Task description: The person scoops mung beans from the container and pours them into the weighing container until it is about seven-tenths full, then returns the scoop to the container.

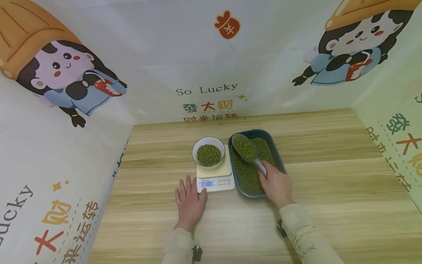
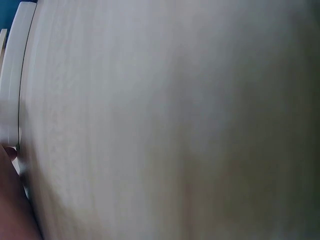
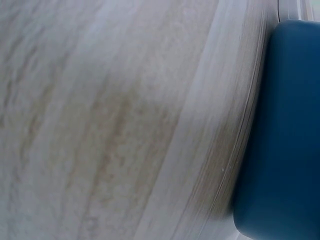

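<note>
In the head view my right hand [image 1: 277, 185] grips the handle of a grey scoop [image 1: 261, 168], its bowl heaped with green mung beans [image 1: 245, 147]. The scoop is over a dark blue tray [image 1: 280, 161] of the same beans. My left hand [image 1: 190, 203] lies palm down with fingers spread, its fingertips at the front left corner of a white kitchen scale [image 1: 215, 186]. The display reads about 108.1. On the scale's platform stands a white bowl [image 1: 195, 146] with a dark rim, partly filled with mung beans. Only the left hand's edge shows in the left wrist view.
The tray stands close against the scale's right side; its blue wall [image 3: 285, 135] fills the right of the right wrist view. Everything rests on a wood-grain tabletop [image 1: 148, 190]. Printed white sheets [image 1: 158, 44] with cartoon figures enclose the back and both sides.
</note>
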Motion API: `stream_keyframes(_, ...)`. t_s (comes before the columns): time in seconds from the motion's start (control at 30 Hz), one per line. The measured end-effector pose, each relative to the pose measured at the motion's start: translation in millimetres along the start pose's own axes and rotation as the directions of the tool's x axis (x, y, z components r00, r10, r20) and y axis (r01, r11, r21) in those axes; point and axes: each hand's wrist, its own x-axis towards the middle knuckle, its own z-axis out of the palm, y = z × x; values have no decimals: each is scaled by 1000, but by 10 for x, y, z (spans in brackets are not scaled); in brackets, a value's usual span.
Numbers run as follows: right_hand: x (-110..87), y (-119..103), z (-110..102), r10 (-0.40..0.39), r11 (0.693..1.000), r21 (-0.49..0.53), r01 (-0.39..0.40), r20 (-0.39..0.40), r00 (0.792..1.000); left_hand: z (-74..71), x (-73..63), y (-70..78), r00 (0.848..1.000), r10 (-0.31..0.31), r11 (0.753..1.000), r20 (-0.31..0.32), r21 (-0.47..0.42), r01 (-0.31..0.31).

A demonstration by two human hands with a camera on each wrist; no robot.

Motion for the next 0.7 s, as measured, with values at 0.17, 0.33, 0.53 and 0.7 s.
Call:
stream_keyframes(0.17,-3,3,4,1,1000,-3,-1,2,1000,7,1,-6,1000,-4,1000,14,11,4)
stream_keyframes(0.33,-9,10,11,12,1000,-1,-12,12,1000,-6,-9,10,1000,-12,1000,14,3,12)
stream_keyframes(0.53,-9,10,10,8,1000,-4,-8,10,1000,-14,-11,17,1000,-15,1000,13,9,14)
stream_keyframes(0.7,-1,6,6,2,1000,-16,-2,11,1000,-13,-6,17,1000,-15,1000,15,10,15)
